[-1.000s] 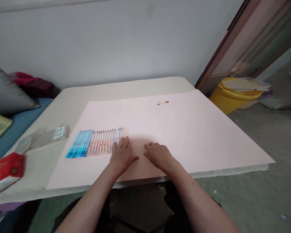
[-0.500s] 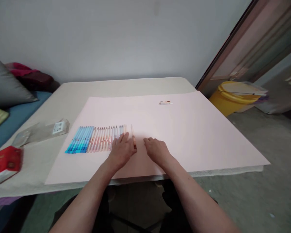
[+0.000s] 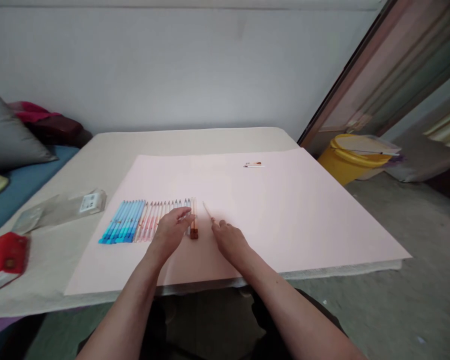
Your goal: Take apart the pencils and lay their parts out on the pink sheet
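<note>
A row of pens lies side by side on the pink sheet: blue ones [image 3: 123,220] at the left, pale pink-and-white ones [image 3: 147,220] after them, and brown-ended ones [image 3: 194,231] at the right end. Over the right part of the row is my left hand [image 3: 171,223], fingers apart, holding nothing and covering some pens. My right hand [image 3: 228,237] pinches the near end of a single pale pen [image 3: 207,209], just right of the row. This pen slants, its tip pointing away from me. My right fingers hide its near end.
The pink sheet [image 3: 303,215] covers much of the pale table [image 3: 195,142]. Farther back on it lie a thin pen-like item and a small label [image 3: 254,165]. A clear plastic package [image 3: 65,207] and a red packet [image 3: 5,260] are at left; a yellow bin [image 3: 341,160] stands right.
My right hand has moved left and taken hold of the lone pen. My left hand has shifted left off the row's end, uncovering brown pen ends. The view has tilted slightly up.
</note>
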Demonstrator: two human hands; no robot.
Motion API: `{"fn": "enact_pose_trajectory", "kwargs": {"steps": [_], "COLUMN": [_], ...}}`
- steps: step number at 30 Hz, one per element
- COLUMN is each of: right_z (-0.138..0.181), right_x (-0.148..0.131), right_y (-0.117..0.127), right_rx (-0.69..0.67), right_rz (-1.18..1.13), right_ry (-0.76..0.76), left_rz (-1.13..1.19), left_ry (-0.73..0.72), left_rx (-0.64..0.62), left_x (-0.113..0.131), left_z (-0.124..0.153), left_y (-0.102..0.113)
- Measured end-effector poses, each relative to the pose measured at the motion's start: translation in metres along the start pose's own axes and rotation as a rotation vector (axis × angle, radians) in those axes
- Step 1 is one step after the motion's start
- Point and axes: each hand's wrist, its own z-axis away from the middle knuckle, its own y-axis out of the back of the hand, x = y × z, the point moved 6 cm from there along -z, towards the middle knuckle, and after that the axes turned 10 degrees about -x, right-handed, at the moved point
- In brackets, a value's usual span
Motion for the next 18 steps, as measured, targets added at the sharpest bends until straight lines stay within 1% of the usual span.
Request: {"fn": "enact_pose_trajectory", "kwargs": {"steps": [3, 6, 9, 11, 13, 14, 16, 18], "right_z": [-0.001, 0.002, 0.006, 0.007, 0.005, 0.005, 0.005, 0.007], "right_x": [0.010, 0.016, 0.020, 0.021, 0.018, 0.015, 0.010, 0.007], "right_y": [0.006, 0.019, 0.033, 0.036, 0.033, 0.030, 0.027, 0.026], "right_rx": [0.029, 0.124, 0.252, 0.278, 0.195, 0.130, 0.021, -0.027], "right_rz": [-0.066, -0.238, -0.563, -0.859, -1.152, -1.268, -1.425, -1.531], "right_ry": [-0.054, -0.089, -0.056, 0.016, 0.103, 0.137, 0.183, 0.214], "left_rz": [0.352, 0.682, 1.014, 1.159, 1.237, 1.261, 1.284, 1.282], "left_ry": [0.078, 0.176, 0.300, 0.390, 0.425, 0.408, 0.341, 0.281], "left_rx": [-0.049, -0.058, -0.015, 0.017, -0.004, -0.030, -0.065, -0.054], "left_x": [-0.001, -0.002, -0.009, -0.014, -0.016, -0.015, -0.010, -0.006], "left_z": [0.004, 0.009, 0.013, 0.015, 0.016, 0.015, 0.013, 0.013], "left_y": [-0.006, -0.016, -0.027, -0.032, -0.036, -0.036, -0.035, -0.031]}}
